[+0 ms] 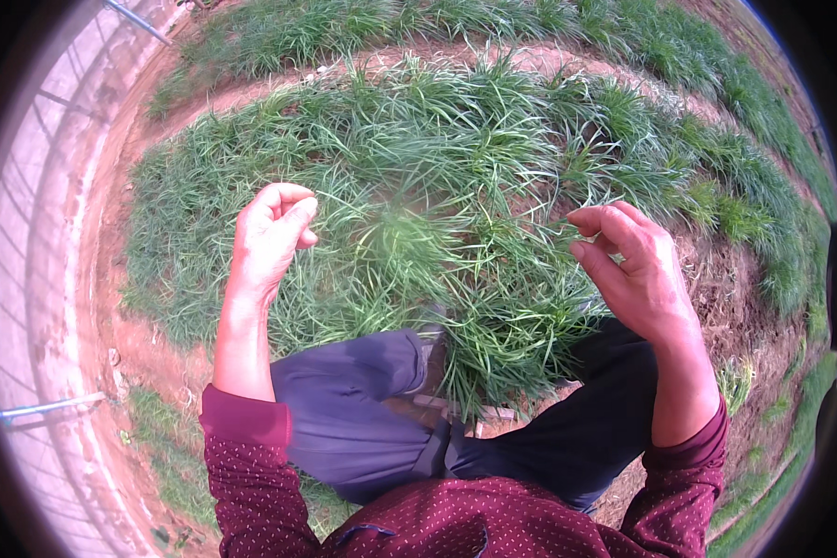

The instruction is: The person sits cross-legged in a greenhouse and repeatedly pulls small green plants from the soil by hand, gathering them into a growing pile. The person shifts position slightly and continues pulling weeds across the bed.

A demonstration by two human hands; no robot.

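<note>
Both hands are raised over a bed of long, narrow-leaved green plants point(404, 153). At the left, my left hand point(273, 222) has its thumb and index finger close together; a thin blade shows beside the fingertips, but whether it is pinched cannot be told. My right hand point(624, 261) hovers at the right with its fingers bent and a gap between thumb and index finger, and nothing is seen held in it. Leaves lie behind its fingertips. Between my hands, one brighter clump point(408, 240) looks blurred. More leaves reach down between my knees.
My bent legs in dark trousers point(363, 418) straddle the near plants. Small wooden pieces point(496, 413) lie low between them. Bare soil point(711, 279) and further plant rows point(760, 91) are at the right. A pale paved strip point(42, 265) with metal poles point(49, 406) runs along the left.
</note>
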